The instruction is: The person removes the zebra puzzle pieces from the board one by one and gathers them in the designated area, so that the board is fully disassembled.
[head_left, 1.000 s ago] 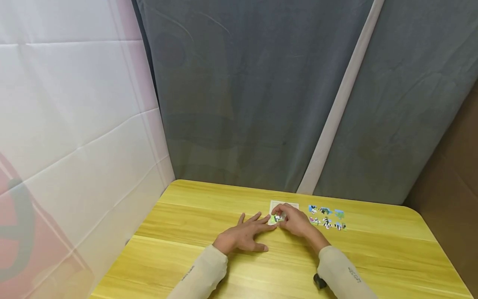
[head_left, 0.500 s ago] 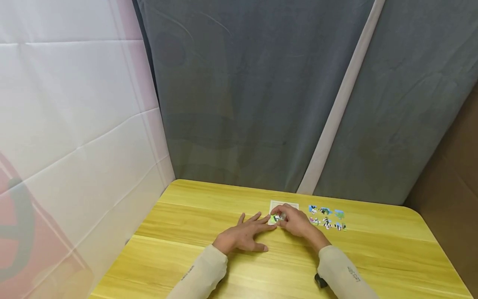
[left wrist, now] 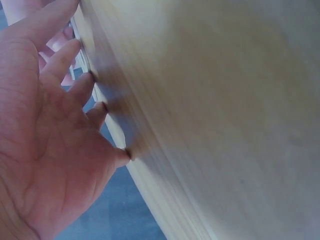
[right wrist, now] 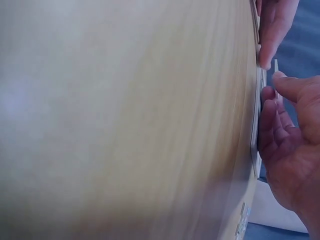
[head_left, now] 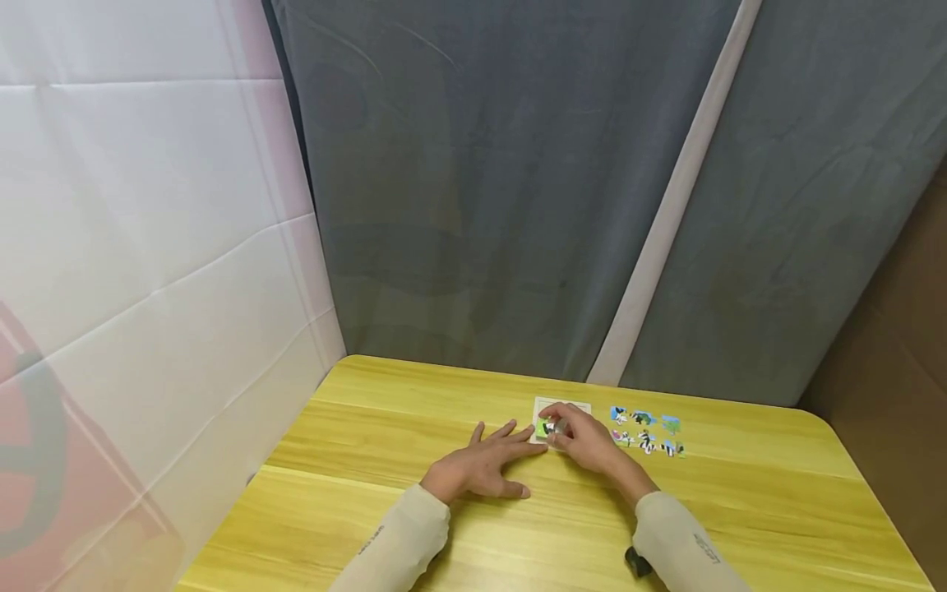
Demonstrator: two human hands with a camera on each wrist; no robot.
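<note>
A small white puzzle board [head_left: 564, 404] lies on the yellow wooden table [head_left: 370, 427]. My right hand [head_left: 580, 436] is over the board and pinches a green, black and white puzzle piece [head_left: 548, 428] at the board's left edge; in the right wrist view the thumb and fingers [right wrist: 274, 105] curl at the board's edge [right wrist: 260, 85]. My left hand [head_left: 484, 462] lies flat on the table with fingers spread, its fingertips touching the board's left side. The left wrist view shows those spread fingers [left wrist: 75, 90] pressed on the wood.
Several loose puzzle pieces [head_left: 647, 429] lie in rows just right of the board. Grey curtains [head_left: 518, 189] hang behind the table, a white sheet [head_left: 148, 247] stands at the left, and a brown panel [head_left: 895, 345] at the right.
My right hand has shifted the puzzle piece slightly up and back onto the board's left edge. The left hand has stayed in place.
</note>
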